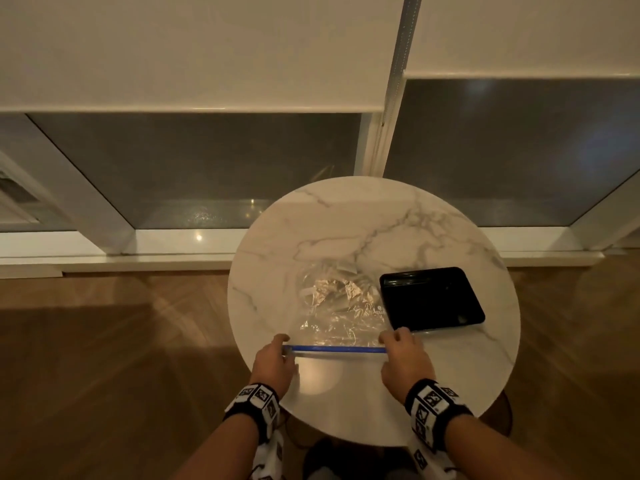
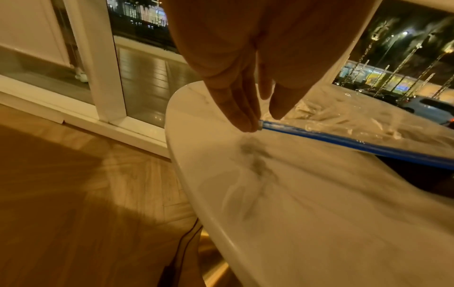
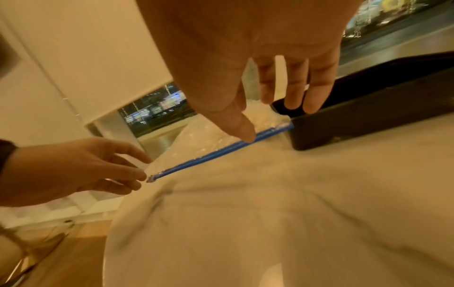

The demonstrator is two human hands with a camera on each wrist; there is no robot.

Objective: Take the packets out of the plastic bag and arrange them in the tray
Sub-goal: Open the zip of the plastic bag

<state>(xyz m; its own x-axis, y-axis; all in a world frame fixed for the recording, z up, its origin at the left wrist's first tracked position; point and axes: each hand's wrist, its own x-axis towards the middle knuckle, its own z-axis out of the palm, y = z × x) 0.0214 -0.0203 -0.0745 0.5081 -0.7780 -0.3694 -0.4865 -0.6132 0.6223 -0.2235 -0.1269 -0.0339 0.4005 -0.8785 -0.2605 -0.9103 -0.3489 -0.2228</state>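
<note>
A clear plastic bag (image 1: 339, 306) with a blue zip strip (image 1: 339, 348) lies flat on the round marble table (image 1: 363, 230). Crinkled, shiny contents show through it; I cannot make out single packets. A black tray (image 1: 433, 299) sits just right of the bag, with nothing visible in it. My left hand (image 1: 285, 344) is at the strip's left end, its fingers straight and their tips at the strip (image 2: 343, 141). My right hand (image 1: 391, 339) is at the right end, its thumb tip touching the strip (image 3: 209, 157) and its fingers spread above the tray (image 3: 368, 116) corner.
The table stands close to a window wall with white frames (image 1: 374, 140) and a lowered blind. Wooden floor (image 1: 104, 375) surrounds it. The table's far half and its near edge in front of the bag are bare marble.
</note>
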